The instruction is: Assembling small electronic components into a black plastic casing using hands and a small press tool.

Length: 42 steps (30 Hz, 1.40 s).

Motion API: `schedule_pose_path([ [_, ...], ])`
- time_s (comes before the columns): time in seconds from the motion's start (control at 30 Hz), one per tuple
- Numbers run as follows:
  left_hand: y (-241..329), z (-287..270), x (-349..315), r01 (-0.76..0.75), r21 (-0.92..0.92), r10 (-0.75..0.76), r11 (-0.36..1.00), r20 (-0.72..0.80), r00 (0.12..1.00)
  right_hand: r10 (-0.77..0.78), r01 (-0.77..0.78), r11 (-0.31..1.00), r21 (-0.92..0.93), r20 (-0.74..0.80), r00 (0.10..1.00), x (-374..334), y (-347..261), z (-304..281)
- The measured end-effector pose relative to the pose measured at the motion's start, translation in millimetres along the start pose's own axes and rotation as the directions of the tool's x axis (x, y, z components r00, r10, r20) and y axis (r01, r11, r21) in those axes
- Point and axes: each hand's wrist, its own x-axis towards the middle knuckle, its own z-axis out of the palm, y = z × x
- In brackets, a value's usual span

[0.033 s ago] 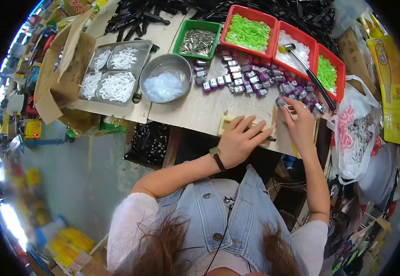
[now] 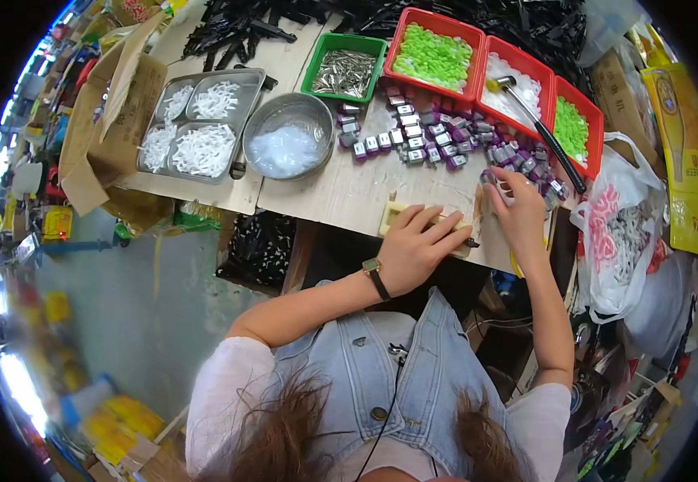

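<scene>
My left hand (image 2: pixel 421 251) lies over a cream-coloured block (image 2: pixel 391 215) at the table's near edge, its fingers bent across the top and gripping it. A small dark tip (image 2: pixel 472 242) sticks out beside those fingertips; what it belongs to is hidden. Between thumb and fingertips, my right hand (image 2: pixel 520 210) pinches a small purple-and-grey piece (image 2: pixel 488 176), just above the tabletop. Many similar purple-and-grey pieces (image 2: pixel 415 143) lie loose beyond both hands, some heaped close to the right fingertips.
Red trays (image 2: pixel 478 98) hold green and clear parts, with a hammer (image 2: pixel 543 132) lying across them. Left of these stand a green tray (image 2: pixel 311 84) of metal pins, a metal bowl (image 2: pixel 329 149) and a divided tray (image 2: pixel 240 120) of white parts. A plastic bag (image 2: pixel 606 277) hangs at right.
My right hand has shifted very slightly, and the piece in its fingertips shows more purple. The left hand stays on the block almost unmoved.
</scene>
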Motion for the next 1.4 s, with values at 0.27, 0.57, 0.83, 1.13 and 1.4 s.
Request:
schedule_pose_path([
  [0.27, 2, -7, -24, 0.041, 0.128, -0.059, 0.991, 0.138, 0.989, -0.262, 0.261, 0.964, -0.06, -0.003, 0.965, 4, 4, 23],
  [0.57, 3, -10, -26, -0.04, 0.284, -0.046, 0.958, 0.289, 0.956, -0.122, 0.122, 0.992, 0.008, -0.014, 0.992, -1, 8, 21],
  [0.83, -37, -59, 25, 0.165, -0.035, -0.165, 0.986, -0.006, 0.986, -0.025, 0.024, 1.0, 0.002, 0.027, 0.999, 4, 8, 13],
  [1.13, -232, -88, 151, 0.186, 0.56, -0.452, 0.808, 0.384, 0.805, -0.343, 0.325, 0.923, 0.207, 0.06, 0.937, -22, -92, 39],
  [1.4, -229, -96, 173, 0.072, 0.49, -0.404, 0.869, 0.617, 0.675, -0.324, 0.292, 0.942, 0.165, 0.218, 0.921, -23, -94, 46],
])
